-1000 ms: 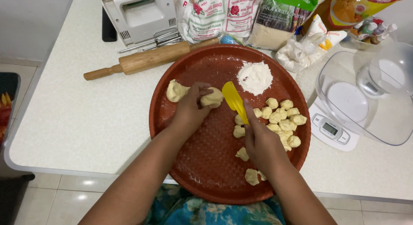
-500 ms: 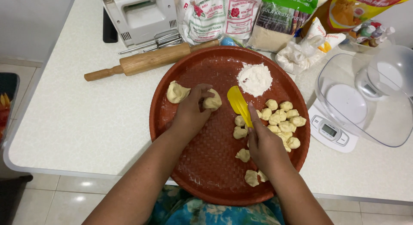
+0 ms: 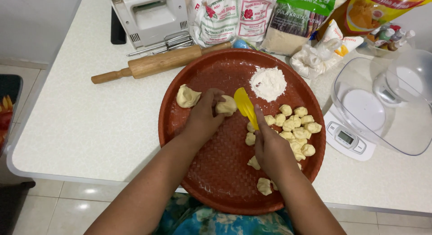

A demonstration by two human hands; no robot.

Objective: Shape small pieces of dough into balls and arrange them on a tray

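A round reddish-brown woven tray point(image 3: 211, 181) lies on the white counter. My left hand point(image 3: 203, 117) grips a lump of pale dough point(image 3: 226, 105) near the tray's middle. My right hand point(image 3: 270, 147) holds a yellow plastic scraper point(image 3: 245, 105), its blade next to that lump. A bigger dough lump point(image 3: 187, 96) rests at the tray's left. Several small cut dough pieces point(image 3: 294, 125) are heaped on the right, with a few more point(image 3: 263, 186) near the front rim. A small mound of white flour point(image 3: 268, 83) sits at the back of the tray.
A wooden rolling pin point(image 3: 157, 62) lies behind the tray, with a white hand mixer point(image 3: 150, 15) beyond it. Several bags of flour and sugar point(image 3: 252, 19) line the back. A kitchen scale with a clear bowl point(image 3: 382, 107) stands at the right. The counter's front edge is close.
Both hands stay on the tray almost in place. The scraper blade has shifted slightly beside the dough lump under my left hand.
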